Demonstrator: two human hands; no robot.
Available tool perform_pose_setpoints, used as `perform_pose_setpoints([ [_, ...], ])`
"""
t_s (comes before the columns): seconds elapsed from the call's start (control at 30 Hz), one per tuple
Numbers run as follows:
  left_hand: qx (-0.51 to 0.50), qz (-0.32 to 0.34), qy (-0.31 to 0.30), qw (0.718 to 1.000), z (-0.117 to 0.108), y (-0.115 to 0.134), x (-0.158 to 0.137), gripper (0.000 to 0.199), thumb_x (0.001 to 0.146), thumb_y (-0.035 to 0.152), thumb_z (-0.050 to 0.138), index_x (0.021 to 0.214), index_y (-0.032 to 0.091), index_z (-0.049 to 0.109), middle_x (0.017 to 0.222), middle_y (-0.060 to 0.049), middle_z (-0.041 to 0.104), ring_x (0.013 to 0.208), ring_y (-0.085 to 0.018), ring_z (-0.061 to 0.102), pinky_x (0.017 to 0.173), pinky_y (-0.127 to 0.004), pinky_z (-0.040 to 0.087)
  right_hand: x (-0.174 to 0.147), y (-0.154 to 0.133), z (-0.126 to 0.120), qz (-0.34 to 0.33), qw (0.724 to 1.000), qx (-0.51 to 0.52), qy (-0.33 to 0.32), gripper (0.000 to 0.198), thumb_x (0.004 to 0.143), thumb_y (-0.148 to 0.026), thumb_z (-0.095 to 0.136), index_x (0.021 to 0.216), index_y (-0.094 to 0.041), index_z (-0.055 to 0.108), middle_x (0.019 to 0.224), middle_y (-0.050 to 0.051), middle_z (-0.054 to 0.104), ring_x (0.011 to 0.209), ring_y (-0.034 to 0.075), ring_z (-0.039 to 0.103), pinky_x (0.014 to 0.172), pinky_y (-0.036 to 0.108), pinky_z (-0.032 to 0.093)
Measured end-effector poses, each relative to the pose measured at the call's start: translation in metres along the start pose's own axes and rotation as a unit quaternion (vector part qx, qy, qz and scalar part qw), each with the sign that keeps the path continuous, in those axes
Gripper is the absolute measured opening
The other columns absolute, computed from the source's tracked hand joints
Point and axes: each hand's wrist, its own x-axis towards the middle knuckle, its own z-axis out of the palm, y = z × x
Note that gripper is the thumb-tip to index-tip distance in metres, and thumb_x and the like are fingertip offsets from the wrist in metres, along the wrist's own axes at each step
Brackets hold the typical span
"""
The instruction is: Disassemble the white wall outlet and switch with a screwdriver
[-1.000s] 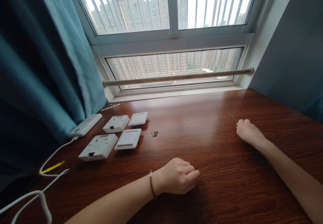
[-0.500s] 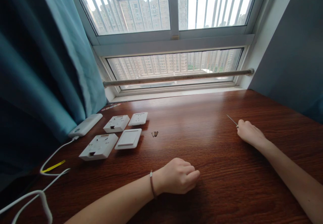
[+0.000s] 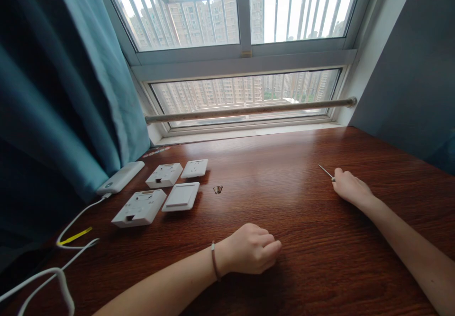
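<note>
My left hand rests on the brown wooden table as a closed fist, with a thin bracelet at its wrist; nothing shows in its fingers. Farther right, my right hand is closed round a screwdriver. Its thin metal shaft points up and left, while the handle is mostly hidden by the fingers. Several small dark screws lie on the table ahead of my left hand. Left of them are a white wall switch panel and a white socket panel, beside two white mounting boxes.
A white power bank lies near the blue curtain, its white cable looping down the left side. A yellow strip-like tool lies by the cable. Behind the table a rail crosses the window.
The screwdriver's shaft tilts slightly differently and my right hand has shifted a touch left. My left hand and the parts on the table stay where they were.
</note>
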Motion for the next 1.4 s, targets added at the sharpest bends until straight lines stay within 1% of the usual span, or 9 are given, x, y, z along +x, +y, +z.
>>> perform_pose_setpoints([
  [0.47, 0.000, -0.002, 0.004, 1.000, 0.001, 0.000, -0.001, 0.017, 0.086, 0.021, 0.042, 0.069, 0.018, 0.044, 0.056, 0.003, 0.051, 0.049, -0.010, 0.047, 0.045, -0.025, 0.035, -0.003, -0.002, 0.001, 0.000, 0.999, -0.016, 0.036, 0.034, 0.082, -0.032, 0.047, 0.106, -0.008, 0.050, 0.102, 0.023, 0.057, 0.093, 0.040, 0.059, 0.071, 0.044, 0.044],
  [0.67, 0.002, 0.002, 0.005, 1.000, -0.001, 0.000, 0.000, 0.017, 0.085, 0.020, 0.042, 0.069, 0.018, 0.044, 0.056, 0.003, 0.050, 0.049, -0.010, 0.046, 0.044, -0.025, 0.035, 0.000, -0.013, 0.009, -0.122, 0.972, 0.062, 0.192, 0.038, 0.080, -0.030, 0.052, 0.110, -0.007, 0.052, 0.111, 0.021, 0.055, 0.111, 0.035, 0.047, 0.091, 0.046, 0.037],
  [0.8, 0.009, 0.012, 0.007, 1.000, -0.002, 0.003, 0.002, 0.017, 0.086, 0.020, 0.042, 0.070, 0.018, 0.044, 0.056, 0.003, 0.050, 0.048, -0.009, 0.046, 0.043, -0.025, 0.034, -0.018, -0.041, 0.008, -0.247, 0.925, 0.226, 0.179, 0.031, 0.082, -0.026, 0.049, 0.109, -0.011, 0.054, 0.112, 0.015, 0.058, 0.110, 0.026, 0.050, 0.098, 0.039, 0.035],
  [0.97, 0.025, 0.011, 0.007, 1.000, -0.015, 0.007, -0.007, 0.013, 0.085, 0.018, 0.044, 0.074, 0.017, 0.049, 0.055, 0.003, 0.051, 0.048, -0.010, 0.046, 0.043, -0.027, 0.032, -0.060, -0.082, 0.000, -0.318, 0.849, 0.422, 0.015, 0.025, 0.082, -0.029, 0.050, 0.102, -0.017, 0.058, 0.105, 0.011, 0.063, 0.097, 0.021, 0.059, 0.089, 0.036, 0.045],
  [1.07, 0.057, -0.028, 0.019, 0.998, -0.033, -0.003, -0.032, 0.010, 0.085, 0.015, 0.044, 0.086, 0.015, 0.054, 0.055, 0.002, 0.052, 0.048, -0.011, 0.047, 0.044, -0.027, 0.032, -0.083, -0.110, -0.005, -0.317, 0.763, 0.550, -0.122, 0.024, 0.079, -0.034, 0.055, 0.094, -0.015, 0.060, 0.092, 0.010, 0.067, 0.087, 0.020, 0.063, 0.082, 0.036, 0.048],
  [1.17, 0.092, -0.158, 0.086, 0.979, -0.051, -0.024, -0.074, 0.014, 0.086, 0.015, 0.046, 0.093, 0.015, 0.057, 0.064, -0.001, 0.061, 0.058, -0.012, 0.056, 0.056, -0.025, 0.042, -0.106, -0.149, -0.007, -0.270, 0.648, 0.655, -0.278, 0.028, 0.072, -0.039, 0.064, 0.085, -0.014, 0.060, 0.083, 0.007, 0.068, 0.076, 0.018, 0.064, 0.078, 0.037, 0.049],
  [1.23, 0.113, -0.287, 0.136, 0.941, -0.061, -0.042, -0.102, 0.015, 0.086, 0.018, 0.046, 0.094, 0.016, 0.059, 0.075, -0.003, 0.065, 0.068, -0.014, 0.060, 0.065, -0.026, 0.046, -0.120, -0.180, -0.009, -0.223, 0.585, 0.698, -0.348, 0.034, 0.063, -0.040, 0.071, 0.080, -0.013, 0.059, 0.077, 0.005, 0.066, 0.069, 0.016, 0.064, 0.075, 0.036, 0.049],
  [1.3, 0.139, -0.443, 0.179, 0.867, -0.068, -0.060, -0.125, 0.019, 0.087, 0.028, 0.045, 0.089, 0.016, 0.061, 0.086, -0.005, 0.067, 0.076, -0.017, 0.062, 0.074, -0.029, 0.047, -0.130, -0.212, -0.012, -0.177, 0.543, 0.729, -0.379, 0.035, 0.056, -0.034, 0.076, 0.078, -0.013, 0.058, 0.073, 0.004, 0.065, 0.068, 0.015, 0.064, 0.076, 0.035, 0.049],
  [1.4, 0.106, -0.584, 0.199, 0.780, -0.073, -0.080, -0.147, 0.031, 0.085, 0.040, 0.043, 0.097, 0.017, 0.060, 0.098, -0.005, 0.066, 0.085, -0.020, 0.062, 0.078, -0.029, 0.049, -0.137, -0.258, -0.017, -0.133, 0.527, 0.758, -0.362, 0.029, 0.057, -0.024, 0.075, 0.076, -0.013, 0.057, 0.071, 0.002, 0.061, 0.069, 0.015, 0.063, 0.077, 0.034, 0.048],
])
